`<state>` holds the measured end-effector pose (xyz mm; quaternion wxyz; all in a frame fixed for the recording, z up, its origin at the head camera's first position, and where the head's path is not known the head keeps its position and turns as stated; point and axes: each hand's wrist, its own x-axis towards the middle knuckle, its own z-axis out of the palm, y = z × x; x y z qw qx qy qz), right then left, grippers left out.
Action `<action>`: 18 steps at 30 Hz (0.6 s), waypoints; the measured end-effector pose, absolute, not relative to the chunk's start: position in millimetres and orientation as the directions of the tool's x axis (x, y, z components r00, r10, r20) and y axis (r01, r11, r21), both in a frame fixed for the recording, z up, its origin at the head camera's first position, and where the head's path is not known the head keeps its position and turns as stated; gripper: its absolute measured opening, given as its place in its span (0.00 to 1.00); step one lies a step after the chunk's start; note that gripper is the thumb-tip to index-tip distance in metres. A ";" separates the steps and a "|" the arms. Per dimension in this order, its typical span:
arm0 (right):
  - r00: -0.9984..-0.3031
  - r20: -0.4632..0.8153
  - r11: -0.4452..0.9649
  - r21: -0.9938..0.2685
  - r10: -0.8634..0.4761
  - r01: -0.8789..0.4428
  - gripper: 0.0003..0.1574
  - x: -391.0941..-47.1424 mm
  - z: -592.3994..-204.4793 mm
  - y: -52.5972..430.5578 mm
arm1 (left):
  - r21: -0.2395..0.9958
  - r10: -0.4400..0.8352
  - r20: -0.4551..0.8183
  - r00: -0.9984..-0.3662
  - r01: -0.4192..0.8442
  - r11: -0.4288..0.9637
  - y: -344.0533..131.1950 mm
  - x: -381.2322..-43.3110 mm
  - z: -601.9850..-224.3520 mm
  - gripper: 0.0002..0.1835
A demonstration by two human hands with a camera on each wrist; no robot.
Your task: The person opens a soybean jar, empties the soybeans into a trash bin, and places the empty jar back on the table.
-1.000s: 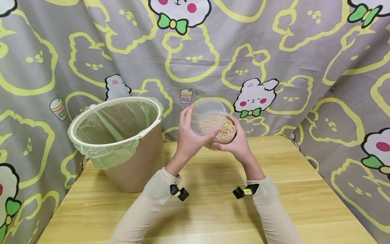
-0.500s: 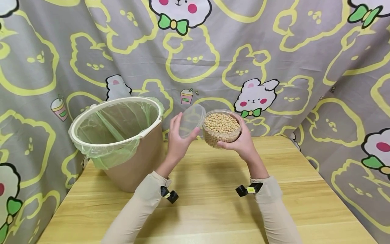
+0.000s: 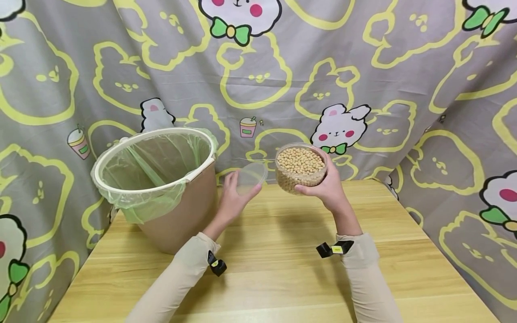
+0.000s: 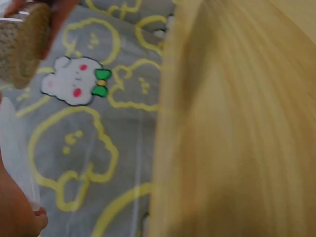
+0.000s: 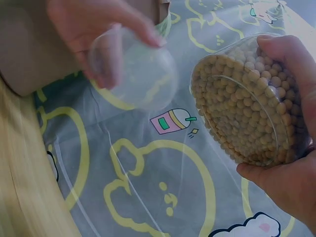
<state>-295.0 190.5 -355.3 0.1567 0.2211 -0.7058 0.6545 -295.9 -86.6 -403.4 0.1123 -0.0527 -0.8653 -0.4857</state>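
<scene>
My right hand [image 3: 323,184] grips a clear round plastic tub [image 3: 296,180] full of pale dried soybeans [image 3: 302,161], held up over the table with its open top tilted toward the head camera. The tub's underside [image 5: 237,118] shows in the right wrist view, with my thumb and fingers on its side. To the left, my left hand [image 3: 236,195] pinches a thin translucent lid [image 3: 255,174] between thumb and fingers. Lid and tub are apart, with a small gap between them. In the left wrist view the lid [image 4: 17,153] shows only at the left edge.
A tan trash bin [image 3: 177,224] with a white rim and a green bag liner [image 3: 153,204] stands at the left, close to my left hand. The wooden table [image 3: 274,278] lies below both hands. A patterned grey curtain [image 3: 258,85] hangs behind it.
The lid has come away from over the tub, moving left and down with my left hand. My right hand has shifted slightly right with the tub, whose top is now uncovered.
</scene>
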 end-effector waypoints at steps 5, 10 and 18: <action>-0.853 0.510 0.044 -0.855 -0.114 -0.517 0.68 -294.5 -355.3 190.5 | 0.788 0.059 0.170 -0.984 0.172 0.591 -88.4 -297.9 -419.1 0.63; -0.855 0.504 0.046 -0.858 -0.119 -0.512 0.68 -295.2 -356.0 189.7 | 0.748 0.163 0.119 -0.979 0.196 0.634 -91.6 -299.5 -429.8 0.64; -0.852 0.508 0.065 -0.853 -0.125 -0.518 0.68 -297.2 -357.6 189.3 | 0.669 0.287 0.029 -0.957 0.232 0.706 -98.4 -304.8 -447.8 0.67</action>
